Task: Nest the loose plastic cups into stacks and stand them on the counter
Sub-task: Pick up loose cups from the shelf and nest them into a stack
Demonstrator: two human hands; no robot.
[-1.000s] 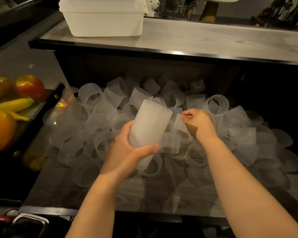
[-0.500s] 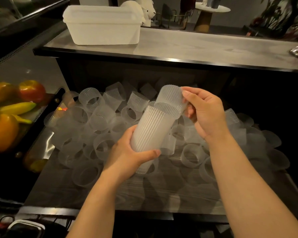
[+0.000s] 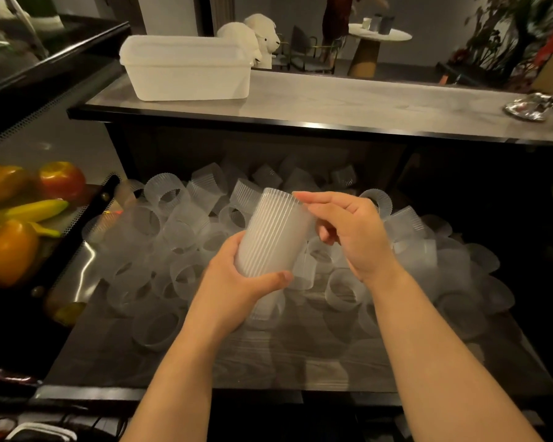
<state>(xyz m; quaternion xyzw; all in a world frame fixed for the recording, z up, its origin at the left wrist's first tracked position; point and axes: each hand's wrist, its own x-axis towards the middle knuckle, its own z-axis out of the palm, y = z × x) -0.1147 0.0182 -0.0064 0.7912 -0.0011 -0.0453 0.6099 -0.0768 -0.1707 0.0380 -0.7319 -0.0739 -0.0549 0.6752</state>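
Note:
A tall stack of ribbed frosted plastic cups (image 3: 272, 237) is tilted with its mouth up and away from me. My left hand (image 3: 237, 282) grips its lower half. My right hand (image 3: 355, 231) is at the stack's upper rim, one digit laid over the rim and the others curled against the side of the top cup, which sits nested in the stack. Several loose cups (image 3: 166, 199) lie on their sides in a heap on the dark lower shelf (image 3: 268, 362), behind and around both hands.
A pale raised counter (image 3: 348, 100) runs across the back, with a white plastic tub (image 3: 186, 74) at its left and a shiny glass object (image 3: 530, 106) at its right. Peppers, a banana and an apple (image 3: 10, 250) lie in a case at the left.
My right hand picked a loose cup from the heap, carried it to the stack's mouth and pushed it in. My left hand kept hold of the stack, and the view tilted up.

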